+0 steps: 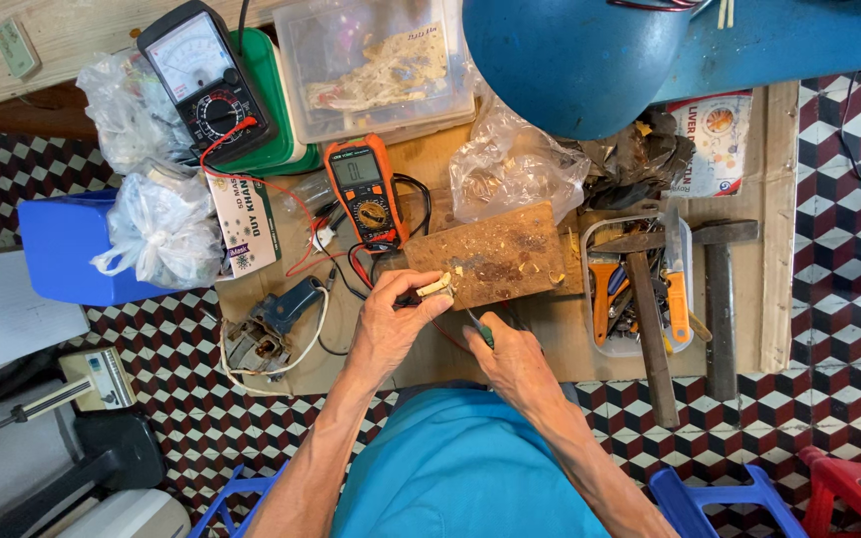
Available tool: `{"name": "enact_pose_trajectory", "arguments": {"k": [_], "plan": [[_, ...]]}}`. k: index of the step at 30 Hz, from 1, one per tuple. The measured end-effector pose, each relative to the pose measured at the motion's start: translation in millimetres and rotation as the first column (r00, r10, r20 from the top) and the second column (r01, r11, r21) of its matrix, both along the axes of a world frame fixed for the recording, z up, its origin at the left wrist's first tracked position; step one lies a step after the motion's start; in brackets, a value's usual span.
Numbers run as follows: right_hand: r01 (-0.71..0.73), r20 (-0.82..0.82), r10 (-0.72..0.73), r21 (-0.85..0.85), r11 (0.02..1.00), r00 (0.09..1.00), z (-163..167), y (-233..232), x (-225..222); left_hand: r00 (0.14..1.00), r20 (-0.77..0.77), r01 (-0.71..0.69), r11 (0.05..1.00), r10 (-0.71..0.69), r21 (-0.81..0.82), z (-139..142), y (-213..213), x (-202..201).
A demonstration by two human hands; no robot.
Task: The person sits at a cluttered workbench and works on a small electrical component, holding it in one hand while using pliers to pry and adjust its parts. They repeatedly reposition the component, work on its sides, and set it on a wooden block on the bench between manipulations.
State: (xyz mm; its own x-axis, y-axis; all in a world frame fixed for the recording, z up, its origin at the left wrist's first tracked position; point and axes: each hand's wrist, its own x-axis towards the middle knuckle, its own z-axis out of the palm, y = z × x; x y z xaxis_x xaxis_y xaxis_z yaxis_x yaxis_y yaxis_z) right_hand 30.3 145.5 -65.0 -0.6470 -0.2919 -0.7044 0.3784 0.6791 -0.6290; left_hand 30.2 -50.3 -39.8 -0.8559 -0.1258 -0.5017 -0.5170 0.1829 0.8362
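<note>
My left hand (393, 321) pinches a small pale cream-coloured part (435, 287) at the near edge of a scarred wooden block (495, 254). My right hand (512, 357) is closed around a thin tool with a green handle (480, 330), whose tip points up toward the small part. Both hands work close together at the front of a low wooden bench (570, 334). An orange digital multimeter (366, 191) lies just beyond my left hand, with red and black leads trailing toward it.
An analogue meter (206, 80) leans on a green case at the back left. Clear plastic bags (510, 164), a clear box (376, 65), a blue lamp shade (570, 60), a tool tray (640, 289) and two hammers (719, 299) crowd the bench. A blue bin (62, 249) stands left.
</note>
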Motion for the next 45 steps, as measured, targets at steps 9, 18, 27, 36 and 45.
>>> {"name": "enact_pose_trajectory", "arguments": {"k": [9,18,27,36,45], "plan": [[0.025,-0.045,-0.025,0.009,1.0,0.999,1.0,-7.3,-1.6,1.0,0.026,-0.009,1.0,0.009,0.011,2.5,-0.5,0.3],[0.025,-0.072,-0.026,-0.019,1.0,0.997,0.7,-6.0,5.1,1.0,0.012,0.0,1.0,0.0,-0.002,2.0,-1.0,0.3],[0.043,0.007,-0.043,0.001,0.999,0.999,9.7,-4.8,4.4,1.0,0.006,-0.012,0.999,0.012,0.034,1.5,-0.4,2.4],[0.013,-0.118,-0.013,-0.001,1.0,0.993,0.3,-2.1,5.0,1.0,0.018,-0.022,0.998,0.021,0.051,1.7,0.2,-0.1],[0.016,-0.104,-0.015,0.012,1.0,0.994,4.2,-3.2,5.3,1.0,0.007,-0.004,1.0,0.004,0.005,1.8,-0.3,1.1]]}}
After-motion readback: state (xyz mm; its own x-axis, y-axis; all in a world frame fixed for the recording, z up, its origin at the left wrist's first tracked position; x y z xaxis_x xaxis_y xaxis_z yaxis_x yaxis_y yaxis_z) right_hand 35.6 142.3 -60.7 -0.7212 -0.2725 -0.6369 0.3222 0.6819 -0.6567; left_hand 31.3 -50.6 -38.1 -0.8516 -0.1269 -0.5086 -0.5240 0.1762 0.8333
